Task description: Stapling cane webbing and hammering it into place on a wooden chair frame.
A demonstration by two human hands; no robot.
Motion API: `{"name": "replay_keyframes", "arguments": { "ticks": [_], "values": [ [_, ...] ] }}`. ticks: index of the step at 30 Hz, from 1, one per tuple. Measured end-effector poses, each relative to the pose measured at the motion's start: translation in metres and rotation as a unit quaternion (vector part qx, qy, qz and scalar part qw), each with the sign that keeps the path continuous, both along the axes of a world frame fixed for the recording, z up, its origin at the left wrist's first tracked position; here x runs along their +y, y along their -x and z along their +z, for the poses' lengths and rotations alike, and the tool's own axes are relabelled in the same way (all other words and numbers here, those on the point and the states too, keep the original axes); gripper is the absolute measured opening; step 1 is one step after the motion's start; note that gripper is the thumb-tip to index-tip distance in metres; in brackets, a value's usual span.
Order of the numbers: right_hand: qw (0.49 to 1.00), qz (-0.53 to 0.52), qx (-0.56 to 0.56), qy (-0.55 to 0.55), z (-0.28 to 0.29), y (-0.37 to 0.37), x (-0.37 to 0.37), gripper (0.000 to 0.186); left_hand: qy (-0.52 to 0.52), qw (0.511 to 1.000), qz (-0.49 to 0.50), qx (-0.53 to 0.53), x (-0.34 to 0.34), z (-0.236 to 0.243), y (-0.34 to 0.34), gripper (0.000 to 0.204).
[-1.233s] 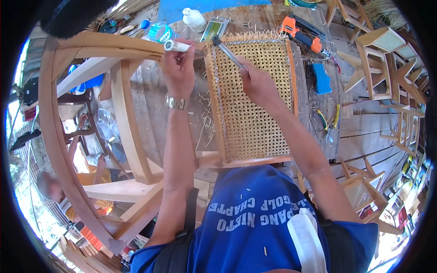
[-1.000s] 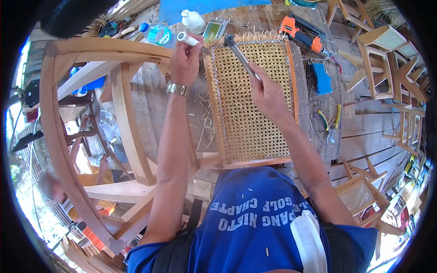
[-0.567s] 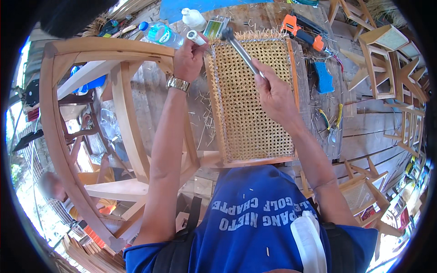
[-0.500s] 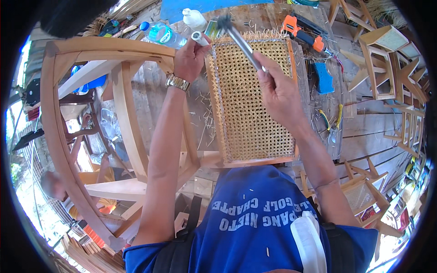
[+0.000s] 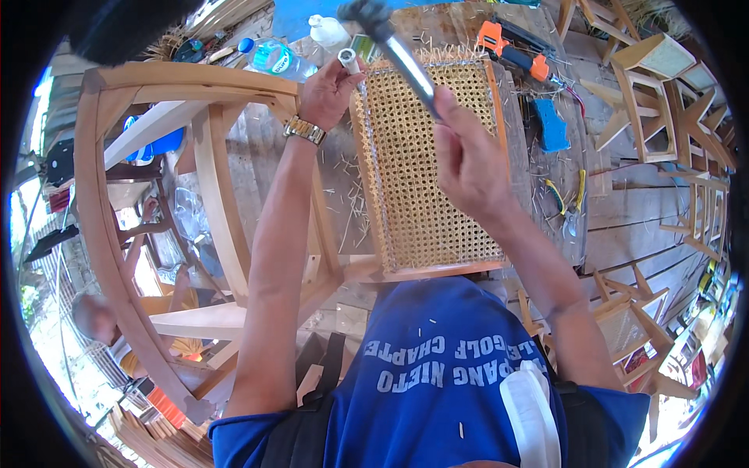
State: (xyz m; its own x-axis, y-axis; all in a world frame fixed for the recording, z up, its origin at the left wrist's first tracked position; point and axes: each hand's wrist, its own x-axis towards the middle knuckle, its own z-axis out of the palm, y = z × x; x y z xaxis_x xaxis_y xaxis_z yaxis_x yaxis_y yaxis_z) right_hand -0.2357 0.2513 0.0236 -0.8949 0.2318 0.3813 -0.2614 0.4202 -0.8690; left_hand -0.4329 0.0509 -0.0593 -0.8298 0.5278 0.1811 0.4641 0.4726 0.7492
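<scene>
A woven cane panel (image 5: 433,187) in a wooden frame lies before me, with loose strand ends sticking up along its far edge. My left hand (image 5: 326,97) is closed around a short metal tube-like tool (image 5: 349,60) with a round hollow-looking end. It stands near the panel's far left corner; the lower tip is hidden. My right hand (image 5: 472,160) grips a hammer (image 5: 409,66) by its handle, raised above the panel. The hammer's dark head is up and to the left, beyond the metal tool, touching nothing I can see.
The wooden chair frame (image 5: 211,195) stands at the left. A water bottle (image 5: 277,59) and a white bottle (image 5: 329,31) are at the back. An orange-and-black tool (image 5: 512,53), a blue sponge-like block (image 5: 551,125) and yellow-handled pliers (image 5: 580,191) lie right. Another person (image 5: 144,320) sits at far left.
The hammer head has risen and moved farther away and to the left, with my right hand tilting along. My left hand keeps the metal tool at nearly the same spot.
</scene>
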Motion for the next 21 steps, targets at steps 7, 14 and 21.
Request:
{"name": "replay_keyframes", "arguments": {
  "ticks": [7,14,21],
  "values": [
    [0.995,0.022,-0.091,-0.024,0.002,0.003,0.01,0.04,0.09,0.994,0.058,-0.036,-0.002,0.019,-0.007,0.017],
    [0.997,-0.022,-0.066,0.045,0.009,-0.022,0.025,0.039,-0.114,0.991,0.067,-0.036,-0.012,0.006,-0.018,0.01],
    [0.991,-0.028,-0.127,0.034,0.004,-0.028,0.029,0.039,0.013,0.999,0.042,-0.021,-0.006,0.01,-0.019,0.014]
  ]
}}
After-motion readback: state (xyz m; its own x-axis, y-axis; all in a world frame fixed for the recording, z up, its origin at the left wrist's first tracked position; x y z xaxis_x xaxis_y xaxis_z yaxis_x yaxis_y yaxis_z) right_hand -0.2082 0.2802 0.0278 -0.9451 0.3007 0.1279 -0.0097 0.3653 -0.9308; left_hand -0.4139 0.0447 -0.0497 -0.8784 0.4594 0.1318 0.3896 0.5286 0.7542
